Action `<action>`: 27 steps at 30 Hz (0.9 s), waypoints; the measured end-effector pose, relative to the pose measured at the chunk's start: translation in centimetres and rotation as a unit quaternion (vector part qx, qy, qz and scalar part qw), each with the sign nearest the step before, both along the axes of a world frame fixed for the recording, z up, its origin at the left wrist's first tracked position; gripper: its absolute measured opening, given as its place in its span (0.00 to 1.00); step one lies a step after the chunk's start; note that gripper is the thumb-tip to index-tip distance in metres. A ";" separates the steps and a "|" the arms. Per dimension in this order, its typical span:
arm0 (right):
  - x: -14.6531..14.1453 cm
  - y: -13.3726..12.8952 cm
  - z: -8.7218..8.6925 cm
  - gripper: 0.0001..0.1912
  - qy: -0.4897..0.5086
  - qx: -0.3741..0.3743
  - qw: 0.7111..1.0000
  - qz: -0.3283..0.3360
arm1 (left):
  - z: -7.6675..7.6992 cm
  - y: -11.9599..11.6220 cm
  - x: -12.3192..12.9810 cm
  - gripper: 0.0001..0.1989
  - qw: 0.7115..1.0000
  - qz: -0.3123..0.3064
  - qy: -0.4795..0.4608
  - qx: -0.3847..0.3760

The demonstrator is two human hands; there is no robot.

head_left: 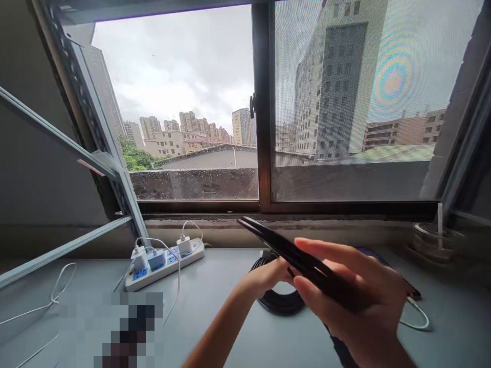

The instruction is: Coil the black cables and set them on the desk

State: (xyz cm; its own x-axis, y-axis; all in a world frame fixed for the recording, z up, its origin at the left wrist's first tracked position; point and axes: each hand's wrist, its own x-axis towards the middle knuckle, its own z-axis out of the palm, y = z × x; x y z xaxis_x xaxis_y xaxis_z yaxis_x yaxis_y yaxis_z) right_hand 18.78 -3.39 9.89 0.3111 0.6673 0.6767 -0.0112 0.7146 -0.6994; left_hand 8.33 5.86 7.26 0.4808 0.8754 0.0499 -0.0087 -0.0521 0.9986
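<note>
My right hand (356, 291) is closed around a long, thin black tool (284, 245) with two narrow, nearly parallel arms. Its tips point up and left toward the window, and its exact kind does not show. Behind it, my left hand (270, 276) reaches over a coil of black cable (282, 304) lying on the table. The tool and my right hand cover most of the left fingers, so whether they grip the coil is unclear. Below my right hand a dark strap-like piece (339, 352) shows in part.
A white power strip (164, 266) with chargers and white cords lies to the left on the grey table (207, 301). A dark flat device (412, 291) with a white cable is partly behind my right hand. A lidded cup with a straw (435, 240) stands at far right; metal shelf bars (65, 245) cross the left.
</note>
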 end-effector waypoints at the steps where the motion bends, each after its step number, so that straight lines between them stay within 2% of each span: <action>1: 0.1 0.5 -0.2 0.21 0.019 0.009 0.999 0.033 | -0.1 0.3 0.2 0.22 1.000 0.003 -0.027 -0.016; 3: 0.5 2.4 -0.2 0.24 0.087 0.021 0.991 0.097 | 0.0 1.1 0.4 0.21 0.993 0.019 -0.111 -0.026; 6: 1.3 6.3 -0.3 0.25 0.199 0.017 0.963 0.184 | 0.6 2.2 0.2 0.21 0.965 0.102 -0.241 0.019; 8: 1.5 8.7 -0.6 0.29 0.208 -0.058 0.956 0.200 | 1.0 2.7 -0.4 0.20 0.953 0.149 -0.256 0.068; 11: 1.6 10.6 -1.4 0.29 0.072 -0.113 0.986 0.099 | 1.8 3.1 -1.9 0.16 0.943 0.219 -0.187 0.167; 14: 1.5 10.6 -1.9 0.32 -0.063 -0.100 0.992 0.039 | 2.6 3.3 -3.5 0.17 0.941 0.245 -0.097 0.210; 17: 1.3 10.3 -1.9 0.38 -0.110 -0.081 0.990 0.030 | 3.0 3.3 -4.5 0.21 0.956 0.211 -0.035 0.202; 19: 1.4 10.4 -1.9 0.38 -0.133 -0.061 0.989 -0.001 | 3.2 3.2 -4.7 0.23 0.962 0.196 -0.002 0.190; 23: 2.0 11.0 -2.0 0.29 -0.171 -0.045 0.983 -0.053 | 3.1 2.8 -4.5 0.28 0.972 0.167 0.043 0.157; 27: 2.8 11.1 -2.0 0.23 -0.177 -0.026 0.979 -0.101 | 3.1 2.4 -3.8 0.32 0.983 0.146 0.025 0.109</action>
State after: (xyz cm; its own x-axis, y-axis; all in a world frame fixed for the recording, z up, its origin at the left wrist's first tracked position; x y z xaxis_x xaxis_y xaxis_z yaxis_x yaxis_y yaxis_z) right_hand 21.55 7.73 7.86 0.1929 0.6522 0.7331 0.3763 0.6408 -0.6691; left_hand 4.53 8.27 10.34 0.2170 0.9478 0.2337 0.0877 -0.2573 0.9623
